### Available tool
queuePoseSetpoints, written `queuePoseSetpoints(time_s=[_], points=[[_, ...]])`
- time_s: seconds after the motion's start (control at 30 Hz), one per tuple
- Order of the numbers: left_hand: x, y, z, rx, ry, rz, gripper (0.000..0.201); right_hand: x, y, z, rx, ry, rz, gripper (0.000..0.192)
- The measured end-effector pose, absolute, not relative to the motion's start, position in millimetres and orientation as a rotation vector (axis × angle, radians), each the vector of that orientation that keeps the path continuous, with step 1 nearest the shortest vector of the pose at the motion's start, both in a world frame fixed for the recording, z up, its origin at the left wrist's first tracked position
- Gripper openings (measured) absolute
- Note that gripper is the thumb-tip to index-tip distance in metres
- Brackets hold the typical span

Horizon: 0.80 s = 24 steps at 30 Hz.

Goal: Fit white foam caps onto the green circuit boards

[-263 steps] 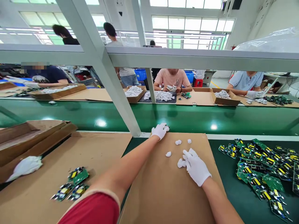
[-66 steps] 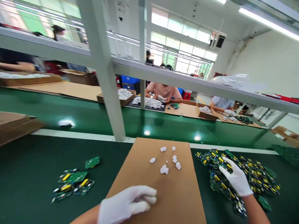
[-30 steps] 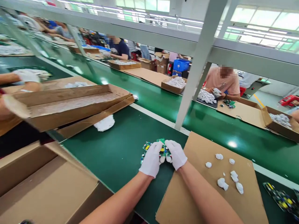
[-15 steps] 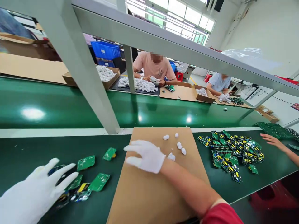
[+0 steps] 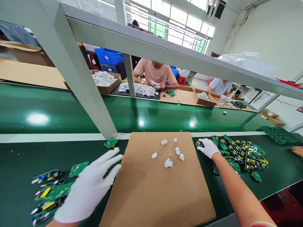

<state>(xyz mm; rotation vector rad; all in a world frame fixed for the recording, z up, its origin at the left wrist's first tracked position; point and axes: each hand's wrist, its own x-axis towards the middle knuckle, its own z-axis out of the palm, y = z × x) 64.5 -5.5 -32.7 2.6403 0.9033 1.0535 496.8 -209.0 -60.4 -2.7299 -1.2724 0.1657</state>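
Both of my hands wear white gloves. My left hand (image 5: 91, 186) hovers with its fingers spread over the left edge of a brown cardboard sheet (image 5: 151, 189), beside a loose group of green circuit boards (image 5: 50, 192). It holds nothing. My right hand (image 5: 208, 147) reaches to the right and rests on the near edge of a big pile of green circuit boards (image 5: 241, 153); whether it grips one I cannot tell. Several small white plastic pieces (image 5: 168, 154) lie on the cardboard between my hands.
A single board (image 5: 110, 143) lies by the grey frame post (image 5: 78, 78). Beyond the green conveyor belt (image 5: 142, 113), people sit at boxes of white parts (image 5: 104, 80). Another person's hand (image 5: 297, 150) shows at the right edge near a stack of boards (image 5: 279, 134).
My right hand left the cardboard and moved right onto the big pile of boards. My left hand swung right, from over the left boards to the cardboard's edge. The view shifted slightly.
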Motion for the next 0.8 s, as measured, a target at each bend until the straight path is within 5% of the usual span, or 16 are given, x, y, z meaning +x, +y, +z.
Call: queuePoseSetpoints(time_s=[0.3,0.5,0.6,0.8], points=[[109.5,-85.6,-46.2,2.08,0.677,0.513,0.029,446.6,-196.1,-27.4,-2.377,-1.288,-0.087,0.05],[141.5,-96.6,-66.6,1.393,0.607,0.439,0.072,348.6,-133.9,2.5,-2.098,-1.604,-0.123,0.047],[142.3,-86.4,-62.5,1.226,0.578,0.53,0.078,307.4,-110.2,6.9,-2.002,-1.634,0.142,0.045],[113.7,-70.5,-48.2,1.247,0.723,0.721,0.028,229.6,-79.7,1.6,-1.974,-1.758,0.257,0.046]])
